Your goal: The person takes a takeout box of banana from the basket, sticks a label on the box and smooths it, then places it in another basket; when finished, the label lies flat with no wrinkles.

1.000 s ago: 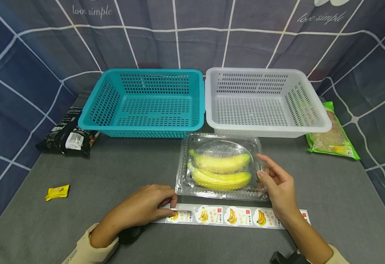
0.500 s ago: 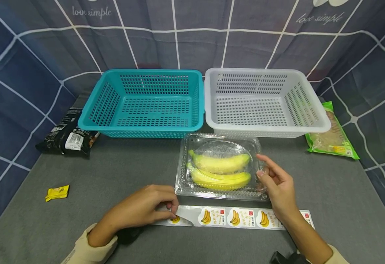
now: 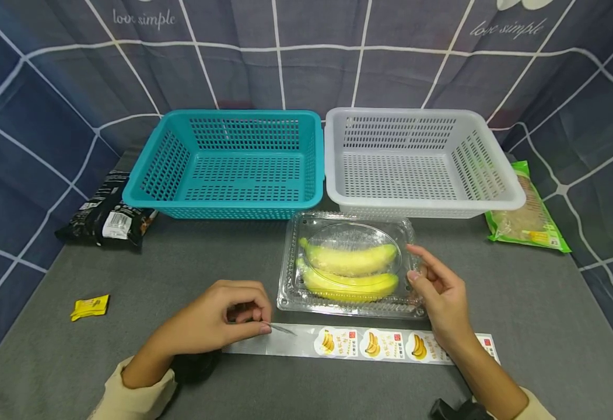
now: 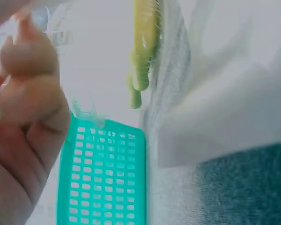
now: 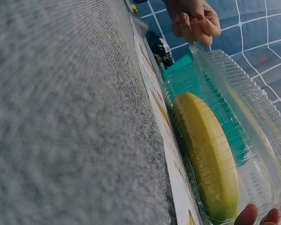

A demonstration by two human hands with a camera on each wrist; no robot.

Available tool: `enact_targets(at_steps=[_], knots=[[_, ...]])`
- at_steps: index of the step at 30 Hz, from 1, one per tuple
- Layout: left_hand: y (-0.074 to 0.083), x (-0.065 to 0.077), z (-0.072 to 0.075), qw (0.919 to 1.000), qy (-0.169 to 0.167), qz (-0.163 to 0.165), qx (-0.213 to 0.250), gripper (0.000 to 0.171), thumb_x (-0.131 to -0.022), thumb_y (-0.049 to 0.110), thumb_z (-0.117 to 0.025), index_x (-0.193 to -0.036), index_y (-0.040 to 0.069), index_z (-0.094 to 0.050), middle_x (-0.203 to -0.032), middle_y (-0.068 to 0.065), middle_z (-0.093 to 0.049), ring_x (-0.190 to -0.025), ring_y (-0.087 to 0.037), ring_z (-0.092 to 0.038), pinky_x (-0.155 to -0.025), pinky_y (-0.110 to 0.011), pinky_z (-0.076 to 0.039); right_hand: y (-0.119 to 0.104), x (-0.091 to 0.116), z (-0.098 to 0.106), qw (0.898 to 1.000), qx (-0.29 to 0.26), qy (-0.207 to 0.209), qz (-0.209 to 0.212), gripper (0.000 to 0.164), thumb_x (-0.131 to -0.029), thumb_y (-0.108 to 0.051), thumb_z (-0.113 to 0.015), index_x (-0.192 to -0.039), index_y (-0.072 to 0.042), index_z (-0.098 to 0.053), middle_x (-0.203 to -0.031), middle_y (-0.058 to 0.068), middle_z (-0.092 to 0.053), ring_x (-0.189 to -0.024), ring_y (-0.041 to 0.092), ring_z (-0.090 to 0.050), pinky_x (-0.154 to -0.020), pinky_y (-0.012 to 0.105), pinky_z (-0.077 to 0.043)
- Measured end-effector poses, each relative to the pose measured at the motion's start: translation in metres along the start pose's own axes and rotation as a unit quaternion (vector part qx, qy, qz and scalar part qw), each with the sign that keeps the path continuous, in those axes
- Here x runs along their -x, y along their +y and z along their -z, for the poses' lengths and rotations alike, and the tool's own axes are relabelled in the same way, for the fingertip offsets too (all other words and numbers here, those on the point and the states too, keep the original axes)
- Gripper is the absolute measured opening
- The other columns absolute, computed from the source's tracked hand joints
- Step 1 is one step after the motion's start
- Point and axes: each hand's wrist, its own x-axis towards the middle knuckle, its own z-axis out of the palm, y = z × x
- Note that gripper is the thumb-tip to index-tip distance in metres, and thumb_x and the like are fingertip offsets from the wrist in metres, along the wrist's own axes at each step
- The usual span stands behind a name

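In the head view my left hand (image 3: pixel 222 318) pinches a peeled banana sticker (image 3: pixel 283 329) between thumb and index finger, seen nearly edge-on. It hovers over the bare left end of the sticker strip (image 3: pixel 337 342), where several printed banana labels are left to the right. My right hand (image 3: pixel 445 297) holds the right edge of a closed clear plastic container (image 3: pixel 290 291) with thumb and index finger. Two bananas (image 3: pixel 350 286) lie inside it. My right forearm hides part of the strip. The right wrist view shows right fingertips (image 5: pixel 247 214) at the container's edge.
Behind stand a teal basket (image 3: pixel 233 211) and a white basket (image 3: pixel 427 207), side by side. A black packet (image 3: pixel 107 216) lies far left, a green-edged bag (image 3: pixel 529 224) far right. One small yellow packet (image 3: pixel 90 307) lies on the left of the grey table.
The left hand has peeled a banana sticker off the strip and lifted it up and slightly left, baring the strip's backing there. The right hand and container have stayed in place.
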Motion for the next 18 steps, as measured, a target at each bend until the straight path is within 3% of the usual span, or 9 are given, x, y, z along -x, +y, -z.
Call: enact_targets(at_steps=[9, 18], knots=[[0.018, -0.021, 0.019, 0.9983, 0.009, 0.057, -0.004, 0.007, -0.096, 0.021, -0.075, -0.094, 0.026, -0.071, -0.073, 0.009, -0.051, -0.059, -0.007, -0.042, -0.052, -0.025, -0.038, -0.001, -0.001, 0.001, 1.0, 0.013, -0.003, -0.005, 0.044, -0.093, 0.018, -0.055, -0.136, 0.012, -0.057, -0.07, 0.0, -0.043, -0.058, 0.007, -0.041, -0.049, 0.02, -0.044], [0.031, -0.064, 0.024, 0.9932, 0.022, 0.094, -0.064, 0.004, -0.096, 0.022, -0.075, -0.094, 0.023, -0.072, -0.072, 0.004, -0.048, -0.06, -0.008, -0.038, -0.058, -0.027, -0.036, -0.001, 0.001, 0.0, 1.0, 0.016, 0.002, -0.016, 0.044, -0.092, 0.018, -0.056, -0.136, 0.011, -0.058, -0.069, 0.0, -0.041, -0.057, 0.009, -0.039, -0.048, 0.023, -0.035]])
